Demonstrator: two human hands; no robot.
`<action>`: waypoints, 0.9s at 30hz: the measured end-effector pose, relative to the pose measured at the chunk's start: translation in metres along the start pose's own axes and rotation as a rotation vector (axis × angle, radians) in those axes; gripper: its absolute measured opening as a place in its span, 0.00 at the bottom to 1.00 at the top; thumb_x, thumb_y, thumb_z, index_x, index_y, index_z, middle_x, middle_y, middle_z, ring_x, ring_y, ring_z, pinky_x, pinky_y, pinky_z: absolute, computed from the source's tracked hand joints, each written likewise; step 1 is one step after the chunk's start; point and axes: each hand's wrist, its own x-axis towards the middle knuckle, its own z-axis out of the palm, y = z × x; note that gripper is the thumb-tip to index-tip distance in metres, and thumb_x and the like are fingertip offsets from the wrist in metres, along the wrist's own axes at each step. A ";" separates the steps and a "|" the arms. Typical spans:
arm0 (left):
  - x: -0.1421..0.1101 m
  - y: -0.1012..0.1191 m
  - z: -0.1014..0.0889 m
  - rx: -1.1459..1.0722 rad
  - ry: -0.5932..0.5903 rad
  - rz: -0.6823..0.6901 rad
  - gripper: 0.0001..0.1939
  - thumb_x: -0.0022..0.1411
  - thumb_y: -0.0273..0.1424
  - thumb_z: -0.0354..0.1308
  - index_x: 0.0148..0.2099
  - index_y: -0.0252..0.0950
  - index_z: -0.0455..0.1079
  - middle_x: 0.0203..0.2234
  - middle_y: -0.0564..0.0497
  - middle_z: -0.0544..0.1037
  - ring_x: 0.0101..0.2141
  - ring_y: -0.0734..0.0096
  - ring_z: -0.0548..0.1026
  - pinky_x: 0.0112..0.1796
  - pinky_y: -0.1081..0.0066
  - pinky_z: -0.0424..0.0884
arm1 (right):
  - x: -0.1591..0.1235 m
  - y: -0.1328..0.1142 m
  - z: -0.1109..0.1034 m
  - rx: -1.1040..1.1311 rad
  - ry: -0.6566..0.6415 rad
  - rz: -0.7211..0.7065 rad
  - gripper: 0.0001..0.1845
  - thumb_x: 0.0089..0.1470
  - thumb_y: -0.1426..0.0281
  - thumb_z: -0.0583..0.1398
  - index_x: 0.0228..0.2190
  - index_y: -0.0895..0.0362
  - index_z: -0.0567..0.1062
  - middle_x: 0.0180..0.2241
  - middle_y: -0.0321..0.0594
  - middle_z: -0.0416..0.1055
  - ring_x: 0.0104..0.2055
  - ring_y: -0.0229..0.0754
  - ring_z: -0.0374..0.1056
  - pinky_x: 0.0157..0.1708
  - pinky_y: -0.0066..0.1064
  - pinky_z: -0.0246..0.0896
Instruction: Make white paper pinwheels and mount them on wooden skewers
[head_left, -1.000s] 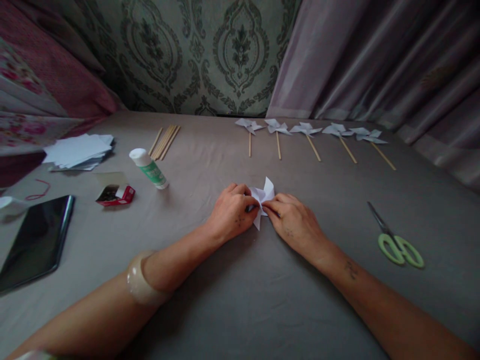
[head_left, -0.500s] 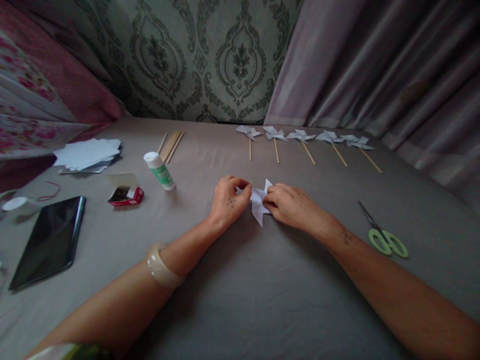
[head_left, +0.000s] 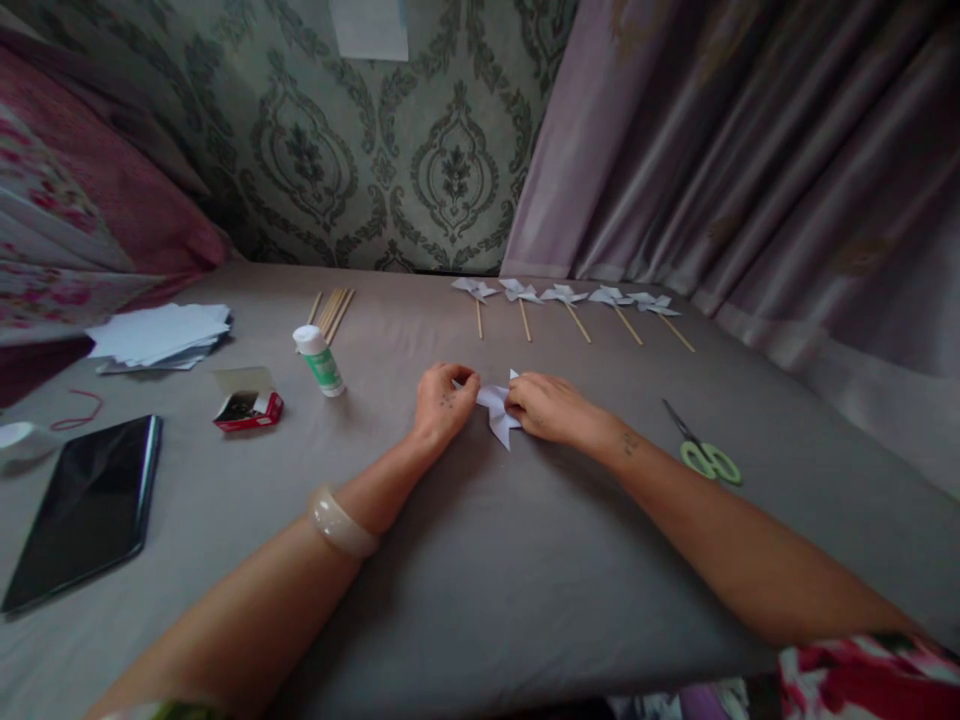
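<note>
Between left hand (head_left: 442,408) and right hand (head_left: 551,408): folded paper pinwheel (head_left: 496,412), no stick visible on it
Right fingers: clamped on its side
Left fingers: curled beside it, cannot tell if closed
Beyond right hand: five pinwheels (head_left: 565,294), sticks (head_left: 578,325) attached
Beyond left hand: loose wooden sticks (head_left: 335,315), unused

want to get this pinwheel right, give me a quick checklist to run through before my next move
1. Right hand gripping the paper pinwheel: ok, fingers closed on its right side.
2. Left hand touching it: cannot tell, fingertips are right by its left edge.
3. Loose wooden sticks at hand: ok, behind the glue stick.
4. Glue stick capped: ok, white cap on.
5. Red box open: ok, flap up.
6. Scissors away from both hands: ok, lying off to the right.
</note>
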 end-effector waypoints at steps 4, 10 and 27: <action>0.001 -0.003 -0.001 0.014 0.003 0.027 0.13 0.56 0.32 0.55 0.35 0.32 0.78 0.31 0.46 0.79 0.31 0.67 0.74 0.37 0.69 0.69 | 0.002 0.004 -0.003 0.056 0.006 -0.020 0.12 0.53 0.75 0.56 0.33 0.59 0.80 0.38 0.50 0.76 0.40 0.46 0.70 0.35 0.30 0.56; 0.001 -0.005 -0.006 0.039 0.028 0.041 0.13 0.56 0.32 0.54 0.35 0.33 0.78 0.30 0.47 0.79 0.32 0.67 0.74 0.36 0.70 0.69 | -0.004 0.031 0.000 0.251 0.133 0.020 0.15 0.54 0.72 0.55 0.34 0.58 0.82 0.30 0.40 0.78 0.33 0.42 0.71 0.31 0.27 0.58; -0.008 0.003 -0.002 0.083 -0.126 0.252 0.09 0.57 0.29 0.57 0.35 0.34 0.78 0.30 0.48 0.79 0.31 0.71 0.73 0.37 0.71 0.69 | -0.025 0.016 0.037 0.504 0.337 0.084 0.09 0.53 0.68 0.60 0.32 0.57 0.80 0.32 0.40 0.77 0.32 0.39 0.69 0.33 0.28 0.58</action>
